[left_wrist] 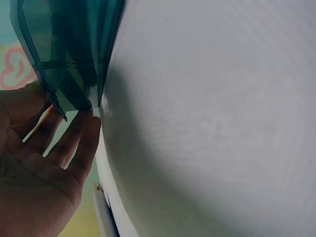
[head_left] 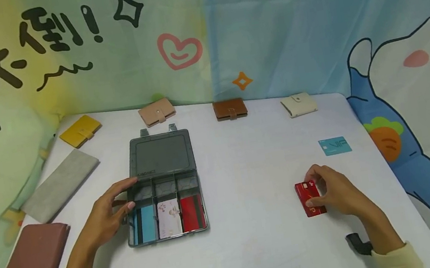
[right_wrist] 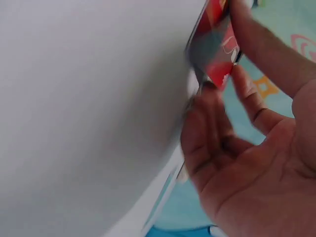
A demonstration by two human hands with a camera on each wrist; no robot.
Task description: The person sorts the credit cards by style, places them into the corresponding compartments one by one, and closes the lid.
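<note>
Though probably light enough to lift with fingertips alone, should be treated as stiff and slick. See the red card at the right of the white table, nearer than the teal card and well apart from the gray box. Held there in the right hand, pinched narrowly between thumb and fingers. Cannot tell whether lying on the tabletop or lifted from it, nor whether single or doubled.

Best taken by opposite edges, with little pressure on the glossy face; likely to skid if pushed flat, and hard to pick up without tipping one edge first. Unlikely to break, but apt to bow if squeezed from end to end.

At the left, note the left hand touching the left edge of the open box, with thumb and forefinger spread wide. Looks like thin, rigid plastic: probably light, prone to slide if nudged, perhaps brittle at the hinge. Steady by the side walls, clear of the striped blue card in the near-left compartment.
</note>
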